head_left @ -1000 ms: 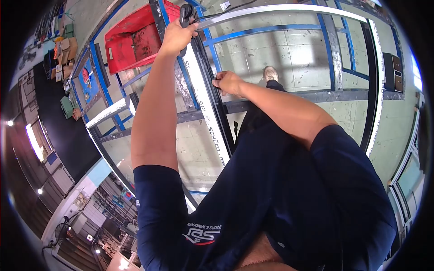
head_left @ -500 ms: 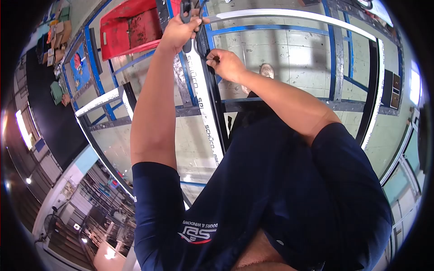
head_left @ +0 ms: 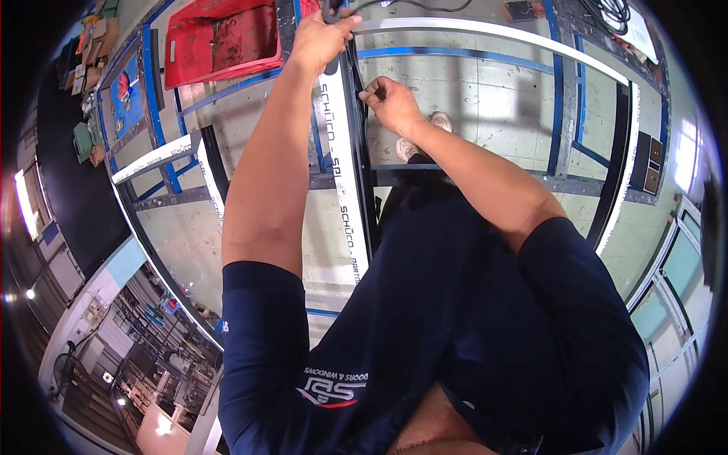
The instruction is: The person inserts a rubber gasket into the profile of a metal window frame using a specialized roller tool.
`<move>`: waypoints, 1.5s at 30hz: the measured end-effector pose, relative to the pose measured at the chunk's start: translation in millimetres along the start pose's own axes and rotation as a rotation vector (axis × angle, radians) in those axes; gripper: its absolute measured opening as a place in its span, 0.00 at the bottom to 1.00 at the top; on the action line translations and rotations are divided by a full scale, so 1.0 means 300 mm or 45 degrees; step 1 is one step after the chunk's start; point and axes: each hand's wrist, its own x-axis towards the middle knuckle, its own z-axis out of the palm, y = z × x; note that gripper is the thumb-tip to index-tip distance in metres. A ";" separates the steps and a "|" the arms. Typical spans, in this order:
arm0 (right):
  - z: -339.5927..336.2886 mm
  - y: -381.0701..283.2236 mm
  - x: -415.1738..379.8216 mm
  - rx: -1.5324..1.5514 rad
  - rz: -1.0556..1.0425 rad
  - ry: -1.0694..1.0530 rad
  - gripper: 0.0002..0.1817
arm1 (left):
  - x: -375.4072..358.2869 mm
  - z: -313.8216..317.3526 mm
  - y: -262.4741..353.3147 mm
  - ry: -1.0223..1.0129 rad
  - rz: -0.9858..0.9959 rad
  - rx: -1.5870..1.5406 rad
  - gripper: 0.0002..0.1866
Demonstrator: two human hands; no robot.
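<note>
My left hand (head_left: 324, 41) is closed around a dark hand tool (head_left: 331, 10) at the far end of a long white-taped frame profile (head_left: 334, 136). Its dark lower part pokes out below my palm. Printed lettering runs along the profile's tape. A thin black strip (head_left: 353, 74) follows the profile's right side. My right hand (head_left: 393, 106) is closed in a pinch, fingertips right at this strip. The fingers partly hide what lies between them.
A red crate (head_left: 224, 45) stands at the upper left. Blue metal supports (head_left: 455, 52) carry the frame, whose right side (head_left: 622, 163) curves down the view. A smaller taped frame (head_left: 159, 158) lies left. Black cable (head_left: 614, 14) is coiled at the upper right. Shoes (head_left: 407, 149) show below.
My left hand has shifted slightly right and turned with the tool. My right hand has moved a little right, still pinched. The view has shifted a little, and a black strand now trails across the top.
</note>
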 end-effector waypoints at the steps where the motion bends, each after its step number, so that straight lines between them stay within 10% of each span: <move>1: 0.004 0.004 0.002 0.082 -0.010 -0.034 0.16 | -0.003 0.001 0.007 0.072 0.033 -0.029 0.13; 6: 0.045 0.048 -0.038 0.177 0.017 -0.108 0.17 | -0.005 -0.012 0.057 0.222 0.010 0.019 0.06; 9: 0.068 0.071 -0.077 0.123 0.083 -0.083 0.18 | 0.025 -0.029 0.001 -0.256 0.459 -0.640 0.06; 11: 0.082 0.087 -0.086 0.149 0.198 -0.132 0.18 | 0.009 0.004 0.061 0.127 0.069 -0.116 0.07; 18: 0.077 0.063 -0.078 0.283 0.393 -0.331 0.18 | 0.013 0.021 0.085 0.118 0.094 -0.170 0.09; 20: 0.113 0.099 -0.056 0.118 0.254 -0.201 0.17 | 0.053 -0.021 0.058 -0.063 0.075 0.367 0.14; 45: 0.081 -0.007 0.051 0.042 0.192 -0.100 0.21 | 0.062 0.014 0.046 -0.009 0.428 0.511 0.11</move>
